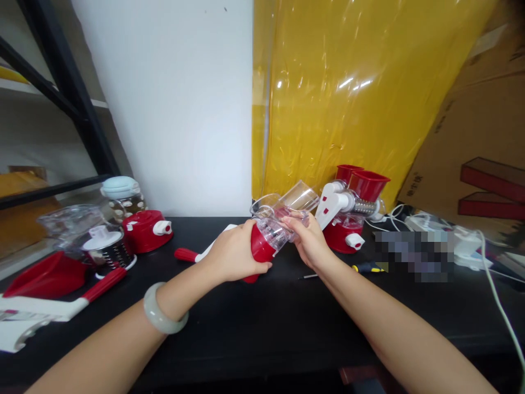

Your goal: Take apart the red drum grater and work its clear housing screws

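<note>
My left hand (233,251), a pale bangle on its wrist, is wrapped round the red base (261,243) of a rotary grater at the middle of the table. My right hand (310,236) grips the grater's clear plastic housing (301,196), which tilts up to the right. The two parts meet between my hands; whether they are locked together is hidden by my fingers. Behind my left hand lies a white crank handle with a red grip (186,255). An assembled rotary grater (344,221) with a red hopper stands just beyond my right hand.
On the left are another red base (147,232), a drum cutter (105,246), a red hopper (51,276), a white crank arm (45,309) and a lidded jar (122,196). A screwdriver (367,267) lies right of centre. White cables and a power strip (467,249) are at the right, before a cardboard box (463,120).
</note>
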A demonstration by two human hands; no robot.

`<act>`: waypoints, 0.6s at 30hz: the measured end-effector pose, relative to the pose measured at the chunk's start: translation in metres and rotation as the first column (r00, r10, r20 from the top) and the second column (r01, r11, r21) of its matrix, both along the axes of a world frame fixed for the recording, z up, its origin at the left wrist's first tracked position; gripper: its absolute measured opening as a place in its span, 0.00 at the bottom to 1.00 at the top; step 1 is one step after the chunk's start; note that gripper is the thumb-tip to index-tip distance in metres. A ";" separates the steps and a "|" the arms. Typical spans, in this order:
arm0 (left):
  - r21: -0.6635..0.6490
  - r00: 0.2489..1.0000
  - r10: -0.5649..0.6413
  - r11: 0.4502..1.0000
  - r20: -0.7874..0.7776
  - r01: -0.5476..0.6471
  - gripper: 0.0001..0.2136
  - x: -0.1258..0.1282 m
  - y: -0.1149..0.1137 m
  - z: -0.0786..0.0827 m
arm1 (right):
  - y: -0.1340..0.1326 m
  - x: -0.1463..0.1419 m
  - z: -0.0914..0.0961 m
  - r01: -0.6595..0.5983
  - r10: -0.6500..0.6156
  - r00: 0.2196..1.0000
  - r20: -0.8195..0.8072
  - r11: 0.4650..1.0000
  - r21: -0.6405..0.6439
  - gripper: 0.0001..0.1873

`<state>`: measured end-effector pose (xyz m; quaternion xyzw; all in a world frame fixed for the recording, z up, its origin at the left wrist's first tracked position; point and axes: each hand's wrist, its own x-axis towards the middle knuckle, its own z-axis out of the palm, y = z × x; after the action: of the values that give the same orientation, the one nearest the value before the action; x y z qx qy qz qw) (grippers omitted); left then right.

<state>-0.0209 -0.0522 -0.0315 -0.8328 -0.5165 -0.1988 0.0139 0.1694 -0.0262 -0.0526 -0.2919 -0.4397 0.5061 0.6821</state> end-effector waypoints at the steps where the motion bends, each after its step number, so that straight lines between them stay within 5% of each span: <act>1: -0.002 1.000 0.003 1.000 0.000 -0.003 0.38 0.000 0.000 0.000 | 0.001 0.000 -0.001 0.010 -0.010 1.000 -0.005 1.000 0.008 0.25; 18: -0.039 1.000 0.009 0.999 -0.025 -0.010 0.42 -0.002 -0.002 0.006 | 0.007 -0.001 -0.016 0.107 -0.110 0.994 0.027 0.991 0.080 0.27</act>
<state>-0.0225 -0.0538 -0.0253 -0.8328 -0.5240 -0.1784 0.0050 0.1684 -0.0193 -0.0686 -0.2964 -0.4533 0.4461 0.7125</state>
